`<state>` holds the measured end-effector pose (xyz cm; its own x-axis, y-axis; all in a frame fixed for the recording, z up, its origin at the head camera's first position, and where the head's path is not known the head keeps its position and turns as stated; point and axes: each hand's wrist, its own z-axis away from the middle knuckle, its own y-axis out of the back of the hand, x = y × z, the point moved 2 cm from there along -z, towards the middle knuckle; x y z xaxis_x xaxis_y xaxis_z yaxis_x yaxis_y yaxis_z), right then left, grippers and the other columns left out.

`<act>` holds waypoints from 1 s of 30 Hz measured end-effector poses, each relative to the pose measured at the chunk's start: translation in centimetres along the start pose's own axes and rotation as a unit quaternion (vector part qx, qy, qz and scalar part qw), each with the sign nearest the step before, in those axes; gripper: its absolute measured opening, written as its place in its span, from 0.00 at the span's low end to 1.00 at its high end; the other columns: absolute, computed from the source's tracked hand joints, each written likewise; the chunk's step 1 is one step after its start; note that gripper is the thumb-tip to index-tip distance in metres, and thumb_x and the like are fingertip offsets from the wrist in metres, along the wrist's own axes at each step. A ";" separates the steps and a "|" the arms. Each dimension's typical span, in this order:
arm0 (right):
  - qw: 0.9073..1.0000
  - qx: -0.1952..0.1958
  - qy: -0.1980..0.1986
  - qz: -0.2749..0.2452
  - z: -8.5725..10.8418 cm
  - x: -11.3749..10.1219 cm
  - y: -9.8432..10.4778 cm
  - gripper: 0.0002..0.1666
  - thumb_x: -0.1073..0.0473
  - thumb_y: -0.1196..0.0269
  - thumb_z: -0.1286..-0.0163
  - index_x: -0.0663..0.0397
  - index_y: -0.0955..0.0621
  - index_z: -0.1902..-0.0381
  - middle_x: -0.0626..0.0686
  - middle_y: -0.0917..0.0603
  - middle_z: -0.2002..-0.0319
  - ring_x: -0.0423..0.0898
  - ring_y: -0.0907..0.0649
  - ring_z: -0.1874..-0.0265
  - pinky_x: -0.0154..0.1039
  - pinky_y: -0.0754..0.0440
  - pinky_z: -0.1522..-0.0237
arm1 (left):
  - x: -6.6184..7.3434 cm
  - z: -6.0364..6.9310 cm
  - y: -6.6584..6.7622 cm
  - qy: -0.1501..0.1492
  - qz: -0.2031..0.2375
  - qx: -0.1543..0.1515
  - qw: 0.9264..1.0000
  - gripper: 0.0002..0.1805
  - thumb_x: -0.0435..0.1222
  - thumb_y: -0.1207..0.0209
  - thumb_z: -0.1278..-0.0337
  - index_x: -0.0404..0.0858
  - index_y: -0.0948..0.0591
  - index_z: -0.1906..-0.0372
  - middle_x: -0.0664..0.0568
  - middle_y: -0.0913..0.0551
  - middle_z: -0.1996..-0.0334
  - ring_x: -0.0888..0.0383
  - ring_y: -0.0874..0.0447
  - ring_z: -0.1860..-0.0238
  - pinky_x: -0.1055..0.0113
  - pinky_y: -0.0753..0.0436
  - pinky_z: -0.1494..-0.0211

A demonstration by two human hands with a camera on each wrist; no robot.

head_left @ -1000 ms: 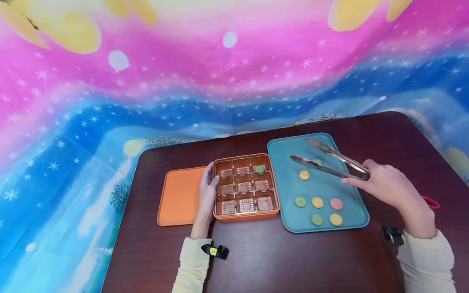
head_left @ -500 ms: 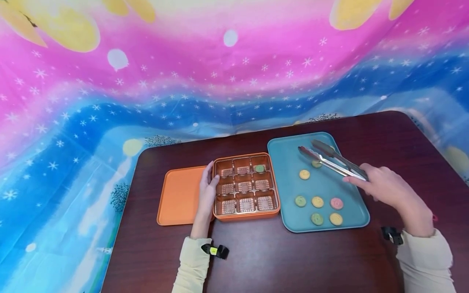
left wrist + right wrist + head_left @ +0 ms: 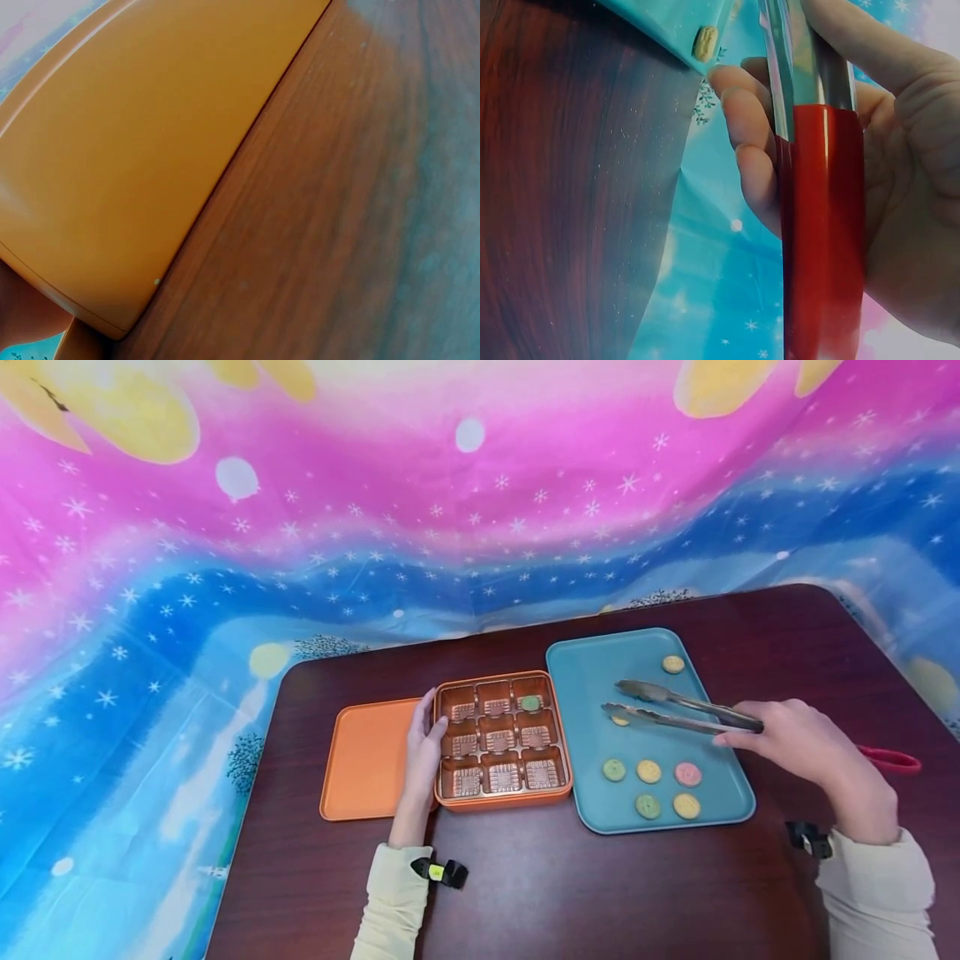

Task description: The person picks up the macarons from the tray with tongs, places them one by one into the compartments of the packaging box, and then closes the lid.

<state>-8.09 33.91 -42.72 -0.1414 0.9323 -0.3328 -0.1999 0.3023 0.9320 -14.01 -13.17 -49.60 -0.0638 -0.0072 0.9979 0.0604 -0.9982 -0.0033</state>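
Observation:
My left hand (image 3: 426, 747) grips the left wall of an orange box (image 3: 502, 804), thumb over the rim. The box has a copper-coloured grid of compartments; a green cookie (image 3: 530, 703) lies in the far right one. My right hand (image 3: 798, 743) holds metal tongs (image 3: 675, 695), whose red handle (image 3: 825, 232) shows in the right wrist view. The tongs' tips stand apart over a teal tray (image 3: 585, 677), one partly covering a yellow cookie (image 3: 621, 722). Another yellow cookie (image 3: 672, 664) lies at the tray's far right, and a pink cookie (image 3: 687, 774) nearer.
Several green and yellow cookies, such as a green one (image 3: 613, 770), lie on the tray's near half. An orange lid (image 3: 367, 760) lies left of the box. Dark wooden table (image 3: 525, 885) underneath; a patterned cloth (image 3: 472, 527) hangs behind its far edge.
My right hand first moves the tongs to the right, then back left and nearer, over the yellow cookie. The far-right cookie is now uncovered, and a green one is hidden. My left hand stays put.

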 end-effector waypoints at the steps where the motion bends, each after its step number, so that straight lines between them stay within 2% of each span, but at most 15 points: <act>1: 1.000 -0.002 -0.002 0.000 0.0 0.1 0.1 0.30 0.46 0.25 0.36 0.69 0.16 0.51 0.44 0.26 0.78 0.45 0.24 0.74 0.48 0.22 0.69 | 0.0 0.0 0.0 0.002 0.000 0.001 1.000 0.29 0.29 0.53 0.20 0.38 0.38 0.20 0.46 0.41 0.20 0.52 0.49 0.19 0.51 0.41 0.22; 4: 1.000 -0.010 -0.010 -0.006 0.2 0.4 0.3 0.27 0.46 0.24 0.37 0.66 0.14 0.54 0.44 0.23 0.77 0.45 0.24 0.74 0.50 0.21 0.68 | 0.0 0.0 0.1 -0.001 -0.002 0.000 1.000 0.29 0.29 0.53 0.20 0.37 0.38 0.20 0.45 0.42 0.19 0.52 0.52 0.18 0.51 0.44 0.21; 13: 1.000 -0.014 -0.021 -0.013 0.6 1.1 0.6 0.25 0.50 0.23 0.38 0.66 0.13 0.54 0.44 0.18 0.74 0.46 0.22 0.73 0.60 0.17 0.62 | -0.1 -0.1 0.1 -0.006 -0.003 -0.004 1.000 0.29 0.29 0.54 0.19 0.38 0.39 0.19 0.47 0.41 0.20 0.53 0.50 0.19 0.51 0.45 0.20; 23: 0.998 -0.041 -0.037 -0.033 0.4 1.4 0.4 0.21 0.52 0.25 0.36 0.64 0.13 0.55 0.46 0.16 0.72 0.47 0.22 0.72 0.59 0.17 0.63 | -0.1 -0.4 0.1 0.017 -0.006 -0.004 1.000 0.30 0.26 0.56 0.20 0.34 0.41 0.19 0.43 0.44 0.19 0.49 0.52 0.18 0.50 0.45 0.20; 30: 0.999 -0.034 -0.035 -0.022 0.3 1.3 0.2 0.18 0.54 0.24 0.37 0.63 0.12 0.57 0.46 0.15 0.72 0.47 0.21 0.72 0.60 0.17 0.63 | -0.2 -0.2 0.1 0.006 -0.009 -0.002 1.000 0.29 0.29 0.54 0.19 0.39 0.39 0.19 0.46 0.43 0.19 0.51 0.51 0.18 0.51 0.45 0.20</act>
<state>-8.06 35.27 -42.98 -0.0641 0.9308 -0.3599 -0.2699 0.3311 0.9042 -14.23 -13.28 -49.86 -0.0772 0.0101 0.9970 0.0550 -0.9984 0.0144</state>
